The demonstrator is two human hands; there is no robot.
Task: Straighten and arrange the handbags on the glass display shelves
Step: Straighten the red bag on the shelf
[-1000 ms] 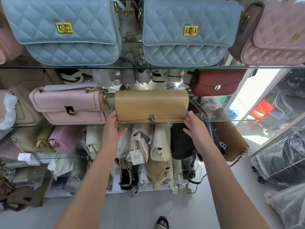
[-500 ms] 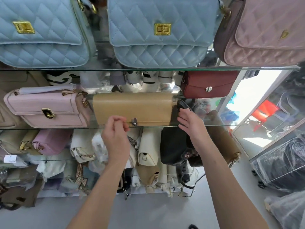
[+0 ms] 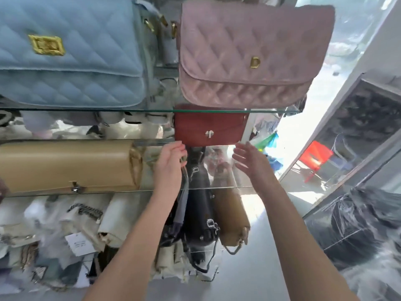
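Now both my hands are up at the red bag, empty, framing it.

My left hand is loosely curled, fingers bent near the bag's lower left corner and just above a thin strap that hangs there; I cannot tell if it touches either. My right hand is spread wide and flat, holding nothing, just below the lower right corner of the red bag. I judge I mean to take it by both ends and square it up. It stands behind the tan bag, which lies on the middle glass shelf. On the shelf above stand 2 quilted bags, a blue one and a pink one. More bags crowd below; daylight and a red chair lie to the right.
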